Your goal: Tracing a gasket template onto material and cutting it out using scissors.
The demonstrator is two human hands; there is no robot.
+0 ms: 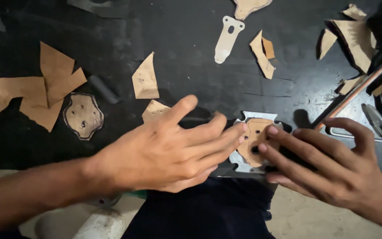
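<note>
Black work surface (186, 31), scuffed and dusty, seen from above. At 9 o'clock, a cluster of tan paper offcuts (32, 90), overlapping, with a shield-shaped cut gasket (83, 116) bearing dark outline and small holes just beside them at their 4 o'clock. Near centre, a triangular tan scrap (145, 79); a smaller scrap (154, 110) lies just below it. At 12 o'clock, a pale keyhole-shaped template (228, 37) with one slot, and beside it at 1 o'clock two overlapping tan slivers (262, 54). At 2 o'clock, curled dark-backed offcuts (354, 37). At 3 o'clock, a thin copper-coloured rod (354, 95) lies slantwise.
</note>
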